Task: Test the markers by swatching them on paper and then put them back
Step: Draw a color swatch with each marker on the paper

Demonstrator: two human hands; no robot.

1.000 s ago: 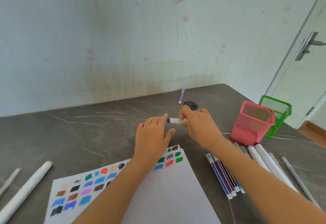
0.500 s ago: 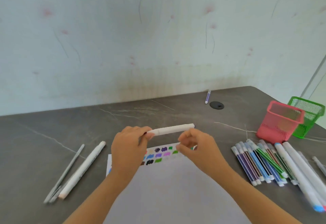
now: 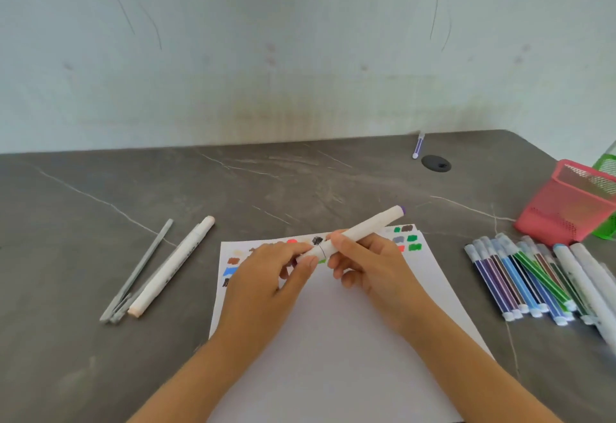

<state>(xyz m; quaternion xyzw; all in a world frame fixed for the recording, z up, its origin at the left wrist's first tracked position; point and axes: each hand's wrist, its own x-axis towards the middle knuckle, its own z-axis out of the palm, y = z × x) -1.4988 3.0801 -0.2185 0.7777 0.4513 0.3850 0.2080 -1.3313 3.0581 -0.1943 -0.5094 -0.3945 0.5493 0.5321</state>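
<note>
The white marker (image 3: 366,227) was held tilted above the paper (image 3: 333,339), purple end up and to the right. The right hand (image 3: 370,262) curled its fingers round the barrel, and the left hand (image 3: 270,276) pinched the lower end. The swatched paper lay on a dark grey marbled table (image 3: 233,189). A row of thin markers (image 3: 520,276) lay to the right near a pink mesh basket (image 3: 566,209), with 1 white pen (image 3: 173,264) to the left. A pale wall (image 3: 300,55) stood behind.

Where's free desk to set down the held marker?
The left hand and right hand grip the white marker. Free: desk beyond the paper, up to the wall; strip between paper and pens at left. Crowded: right side, marker row, pink basket.
</note>
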